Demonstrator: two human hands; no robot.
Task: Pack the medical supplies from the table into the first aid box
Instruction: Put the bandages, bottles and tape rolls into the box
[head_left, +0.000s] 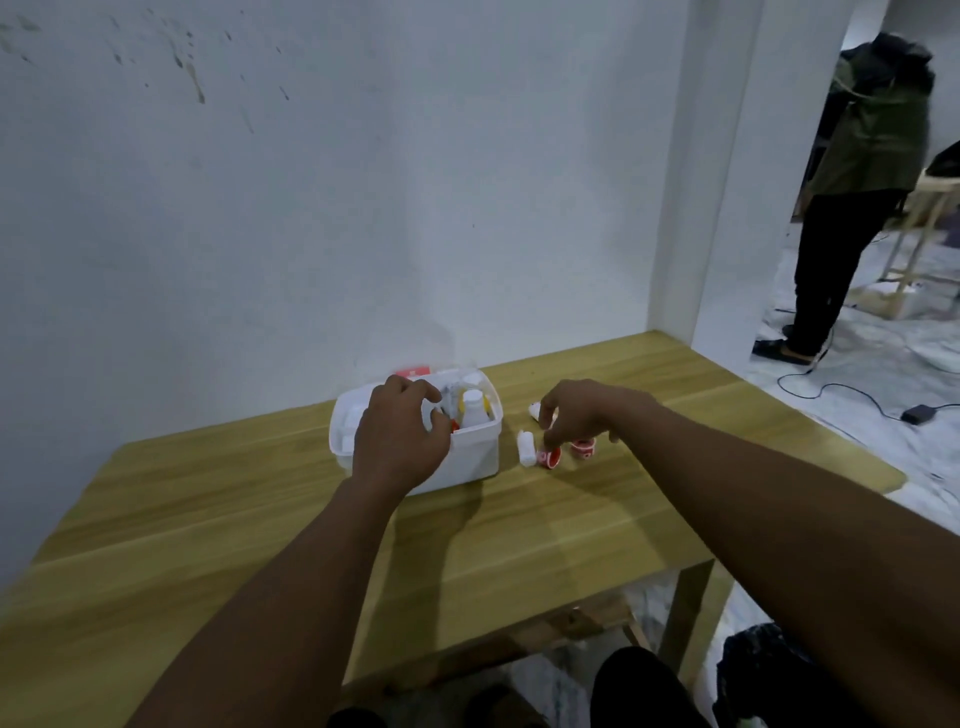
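Observation:
A white first aid box (475, 452) stands open on the wooden table (218, 509) near the wall, holding a white bottle (474, 408) and other small supplies. My left hand (400, 431) hovers over the box's left half with fingers curled; whether it holds anything is hidden. To the right of the box lie a small white bottle (525, 448), two red-and-white rolls (549, 459) (583, 447) and a white item (535, 410). My right hand (576, 413) reaches down over them, fingertips pinching at the nearer red-and-white roll.
A white wall runs behind the table, with a pillar at the back right corner. A person in a dark green jacket (862, 171) stands in the doorway at the far right. Cables and an adapter (918, 414) lie on the floor.

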